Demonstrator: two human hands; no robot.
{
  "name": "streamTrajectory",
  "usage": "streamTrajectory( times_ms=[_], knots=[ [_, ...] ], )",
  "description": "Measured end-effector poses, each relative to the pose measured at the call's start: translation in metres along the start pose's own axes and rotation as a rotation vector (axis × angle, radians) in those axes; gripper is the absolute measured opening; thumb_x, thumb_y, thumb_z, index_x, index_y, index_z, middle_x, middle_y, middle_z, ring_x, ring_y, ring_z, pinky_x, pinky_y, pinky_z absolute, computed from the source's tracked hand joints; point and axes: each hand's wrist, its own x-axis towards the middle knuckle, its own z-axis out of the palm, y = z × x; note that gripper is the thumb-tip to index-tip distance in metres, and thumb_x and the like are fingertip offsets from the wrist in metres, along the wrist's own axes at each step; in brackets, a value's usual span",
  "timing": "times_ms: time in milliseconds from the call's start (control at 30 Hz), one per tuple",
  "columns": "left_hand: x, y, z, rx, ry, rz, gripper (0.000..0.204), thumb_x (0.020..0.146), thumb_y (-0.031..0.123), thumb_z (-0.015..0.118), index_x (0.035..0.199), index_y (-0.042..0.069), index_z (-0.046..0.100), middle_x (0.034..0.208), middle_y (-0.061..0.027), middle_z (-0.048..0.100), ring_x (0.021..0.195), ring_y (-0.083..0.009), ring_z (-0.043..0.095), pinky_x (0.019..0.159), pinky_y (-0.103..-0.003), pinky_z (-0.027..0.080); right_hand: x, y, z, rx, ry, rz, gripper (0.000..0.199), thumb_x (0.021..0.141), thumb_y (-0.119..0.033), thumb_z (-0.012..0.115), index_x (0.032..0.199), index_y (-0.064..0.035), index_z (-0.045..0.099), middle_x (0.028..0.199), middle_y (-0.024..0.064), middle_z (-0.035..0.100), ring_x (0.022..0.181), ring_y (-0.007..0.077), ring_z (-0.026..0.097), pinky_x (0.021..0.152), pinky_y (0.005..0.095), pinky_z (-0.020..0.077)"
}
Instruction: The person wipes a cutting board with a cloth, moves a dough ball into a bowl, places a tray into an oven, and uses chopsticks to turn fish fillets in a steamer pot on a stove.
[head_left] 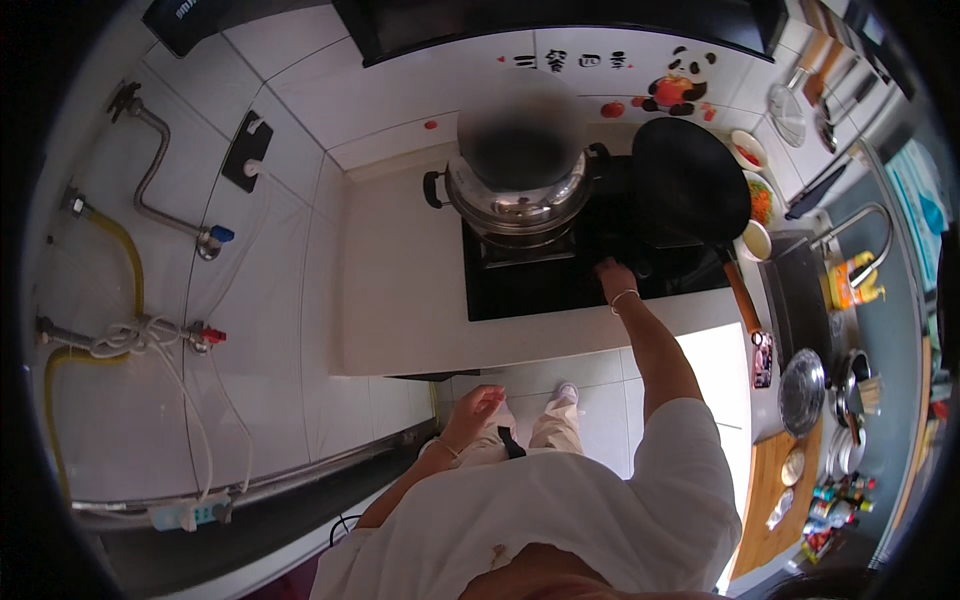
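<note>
My right hand (614,281) reaches to the front of the black glass gas stove (530,291), its fingers closed at a control knob that they mostly cover. A second dark knob (643,270) shows just right of it. On the left burner stands a steel pot (520,208) with two black handles. A blurred, hazy round shape hides its top. A black wok (690,180) with a wooden handle sits over the right burner. My left hand (473,413) hangs before my body, loosely open and holding nothing.
Bowls of chopped food (760,200) stand right of the wok. Beyond are a sink (800,290), a phone (763,360), a steel lid (802,391) and a wooden board (775,500). Hoses and pipes (150,150) run along the left wall. A dark range hood (560,25) overhangs the stove.
</note>
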Motion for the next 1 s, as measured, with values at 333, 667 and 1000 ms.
streamTrajectory(
  times_ms=[333, 667, 1000],
  knots=[
    [0.023, 0.01, 0.043, -0.042, 0.134, -0.032, 0.022, 0.09, 0.011, 0.05, 0.109, 0.001, 0.052, 0.1, -0.0093, 0.061, 0.097, -0.0155, 0.057, 0.084, -0.027, 0.045, 0.007, -0.007, -0.036, 0.013, -0.176, 0.19, 0.058, 0.084, -0.041, 0.049, 0.128, -0.0052, 0.037, 0.08, 0.0116, 0.064, 0.07, 0.0265, 0.063, 0.057, 0.0388, 0.0502],
    [0.064, 0.023, 0.063, -0.043, 0.036, 0.008, 0.024, 0.088, 0.009, 0.051, 0.11, 0.0, 0.051, 0.101, -0.0102, 0.061, 0.095, -0.0158, 0.058, 0.085, -0.027, 0.045, -0.061, 0.02, -0.068, 0.838, -0.031, -0.098, 0.024, 0.084, -0.019, 0.054, 0.101, -0.0026, 0.058, 0.083, 0.0108, 0.064, 0.072, 0.0191, 0.063, 0.064, 0.0297, 0.0502],
    [0.144, 0.028, 0.13, 0.029, -0.657, -0.012, 0.022, 0.087, 0.007, 0.051, 0.108, -0.001, 0.053, 0.097, -0.0087, 0.061, 0.089, -0.0136, 0.057, 0.083, -0.025, 0.045, -0.32, 0.002, -0.01, 1.563, 0.29, 0.666, 0.017, 0.082, 0.001, 0.046, 0.091, -0.0008, 0.06, 0.073, 0.0067, 0.064, 0.07, 0.0134, 0.061, 0.064, 0.0253, 0.0499]
  ],
)
